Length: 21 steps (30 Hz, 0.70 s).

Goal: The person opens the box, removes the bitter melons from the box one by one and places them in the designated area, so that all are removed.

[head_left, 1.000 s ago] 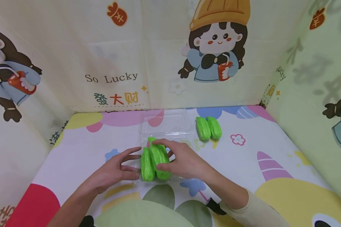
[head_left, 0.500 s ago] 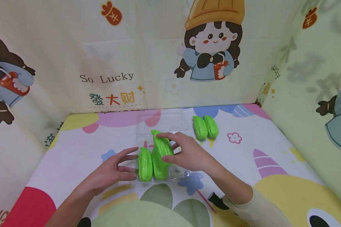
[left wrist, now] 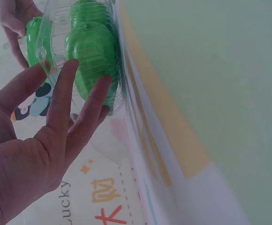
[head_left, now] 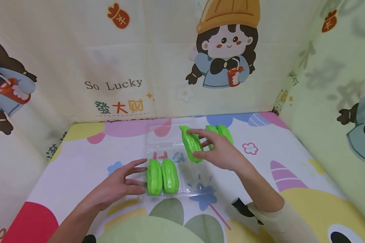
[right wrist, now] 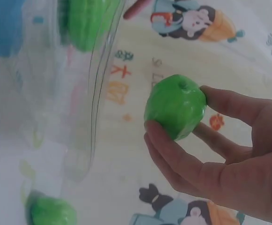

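Thumb and fingers of my right hand [head_left: 220, 152] pinch a bright green, ridged toy vegetable [head_left: 191, 143] above the back right of a clear plastic box [head_left: 196, 180]. In the right wrist view, the held vegetable [right wrist: 173, 108] shows its rounded end. A pair of similar green vegetables, a left one [head_left: 154, 177] and a right one [head_left: 170, 176], lie side by side in the left part of the box. My left hand [head_left: 121, 185] has its fingers extended at the box's left side. In the left wrist view, fingertips [left wrist: 105, 84] overlap the clear wall.
The clear lid [head_left: 170, 133] lies folded back behind the box. Two more green vegetables [head_left: 225, 132] sit on the patterned tablecloth [head_left: 240, 175] at the back right, partly covered by my right hand. A printed curtain [head_left: 167, 60] hangs behind the table.
My right hand has lifted the green vegetable and carried it right and toward the back, uncovering another vegetable in the box. My left hand stays at the box's left side.
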### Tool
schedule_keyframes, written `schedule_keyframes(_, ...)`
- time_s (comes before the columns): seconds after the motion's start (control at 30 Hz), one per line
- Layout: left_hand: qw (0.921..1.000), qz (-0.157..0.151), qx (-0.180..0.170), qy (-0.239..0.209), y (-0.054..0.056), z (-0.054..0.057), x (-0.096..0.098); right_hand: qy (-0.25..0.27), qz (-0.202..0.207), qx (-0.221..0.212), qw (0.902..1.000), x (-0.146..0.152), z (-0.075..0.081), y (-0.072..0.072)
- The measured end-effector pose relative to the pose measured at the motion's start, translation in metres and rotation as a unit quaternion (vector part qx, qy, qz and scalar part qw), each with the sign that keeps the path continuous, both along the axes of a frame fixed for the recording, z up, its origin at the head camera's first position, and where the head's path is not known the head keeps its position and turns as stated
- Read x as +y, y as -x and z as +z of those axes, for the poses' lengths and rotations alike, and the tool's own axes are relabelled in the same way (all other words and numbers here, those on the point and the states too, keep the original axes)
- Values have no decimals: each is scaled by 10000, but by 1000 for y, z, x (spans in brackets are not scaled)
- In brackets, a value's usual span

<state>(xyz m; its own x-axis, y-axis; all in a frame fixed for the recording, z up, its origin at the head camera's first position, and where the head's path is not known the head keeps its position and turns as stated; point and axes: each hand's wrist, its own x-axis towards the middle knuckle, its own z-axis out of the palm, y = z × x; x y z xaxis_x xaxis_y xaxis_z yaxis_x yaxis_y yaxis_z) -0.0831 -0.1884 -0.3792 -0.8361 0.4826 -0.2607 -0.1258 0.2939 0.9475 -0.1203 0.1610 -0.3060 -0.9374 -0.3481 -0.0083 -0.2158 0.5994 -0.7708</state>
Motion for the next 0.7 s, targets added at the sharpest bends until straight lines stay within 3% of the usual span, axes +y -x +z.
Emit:
schedule_keyframes(0.27,10000,9,-36,-31,0,0,0,-161,-552,-140,9982,27,4,14)
schedule_keyframes(0.7,10000,65,7,68,0,1,0,-157,-820,-76,9965,54,6,29)
